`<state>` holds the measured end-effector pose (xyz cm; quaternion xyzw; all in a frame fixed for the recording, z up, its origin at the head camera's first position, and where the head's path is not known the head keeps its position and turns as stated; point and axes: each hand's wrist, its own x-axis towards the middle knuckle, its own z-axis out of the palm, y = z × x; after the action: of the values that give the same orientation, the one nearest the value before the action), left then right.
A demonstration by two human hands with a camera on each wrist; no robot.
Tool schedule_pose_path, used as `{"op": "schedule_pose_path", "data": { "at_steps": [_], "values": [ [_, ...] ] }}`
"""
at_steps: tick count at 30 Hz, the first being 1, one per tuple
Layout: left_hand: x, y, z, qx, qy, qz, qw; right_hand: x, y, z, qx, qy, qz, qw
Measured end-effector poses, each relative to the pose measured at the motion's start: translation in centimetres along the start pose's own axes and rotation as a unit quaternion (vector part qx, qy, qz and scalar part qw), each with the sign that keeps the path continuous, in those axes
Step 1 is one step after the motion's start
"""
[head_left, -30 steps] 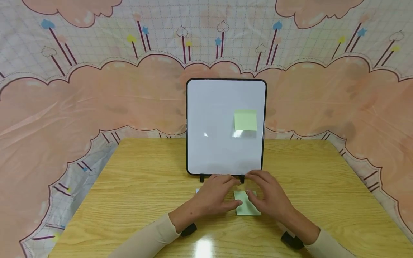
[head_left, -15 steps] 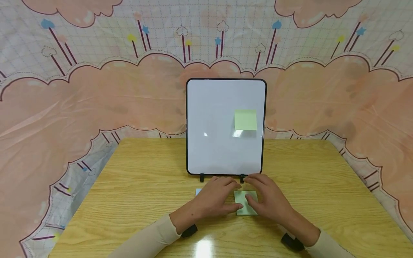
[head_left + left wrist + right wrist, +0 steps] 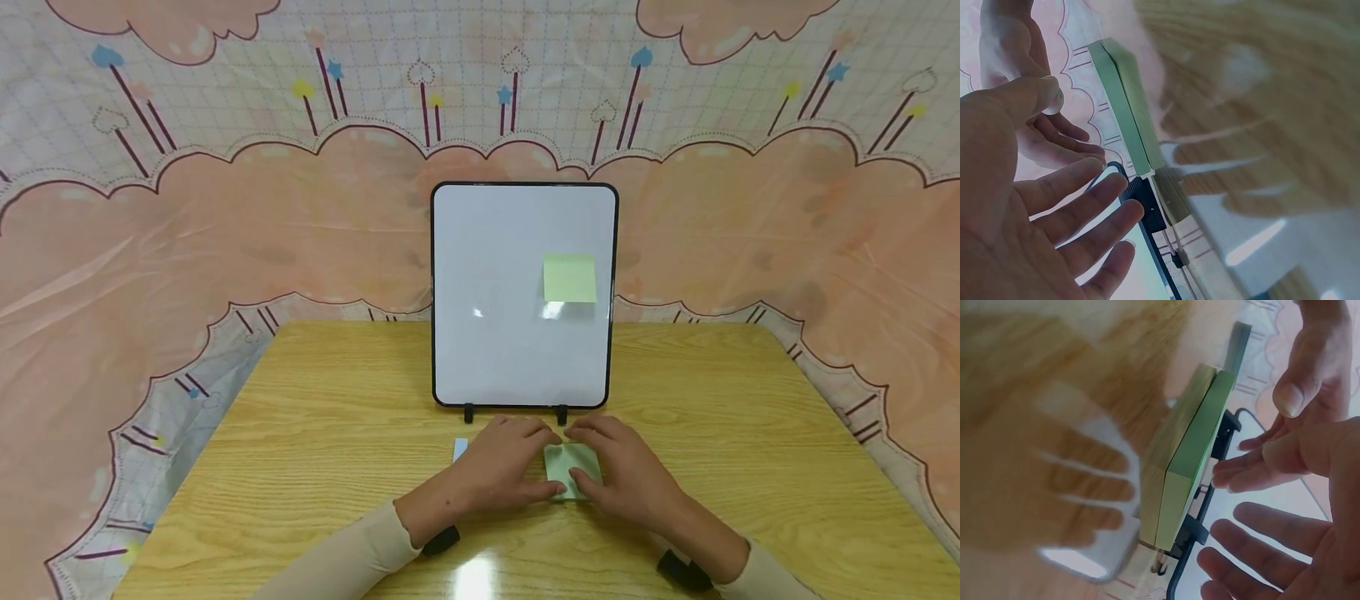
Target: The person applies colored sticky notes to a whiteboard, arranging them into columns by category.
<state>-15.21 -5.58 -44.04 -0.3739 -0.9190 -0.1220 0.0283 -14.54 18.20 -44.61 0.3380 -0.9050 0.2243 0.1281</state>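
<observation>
A pad of green sticky notes point(image 3: 573, 462) lies on the table between my two hands. My left hand point(image 3: 502, 467) hovers on its left side, fingers spread and loosely bent. On the other side is my right hand point(image 3: 622, 467), bent in a similar way. Both wrist views show a gap between the fingers and the pad's thick edge point(image 3: 1119, 106), point(image 3: 1194, 450). Neither hand holds anything. Part of a light blue pad point(image 3: 460, 448) shows beyond my left hand, which hides most of it.
A black-framed whiteboard point(image 3: 495, 333) stands upright behind the hands on small black feet point(image 3: 468, 413). One green sticky note point(image 3: 569, 278) is stuck on its right half. The wooden table point(image 3: 337, 392) shines near its front, and a patterned cloth point(image 3: 322, 225) hangs behind.
Both hands have come slightly lower and nearer the green pad, the right hand more than the left. The pad and the note on the whiteboard have stayed in place.
</observation>
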Motion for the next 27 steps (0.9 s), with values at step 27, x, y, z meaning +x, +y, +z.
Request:
{"op": "schedule_pose_path", "data": {
  "at_steps": [27],
  "values": [
    [-0.05, 0.45, 0.05, 0.000, -0.016, 0.004, 0.9999, -0.47, -0.03, -0.44, 0.007, -0.100, 0.012, 0.9949]
  ]
}}
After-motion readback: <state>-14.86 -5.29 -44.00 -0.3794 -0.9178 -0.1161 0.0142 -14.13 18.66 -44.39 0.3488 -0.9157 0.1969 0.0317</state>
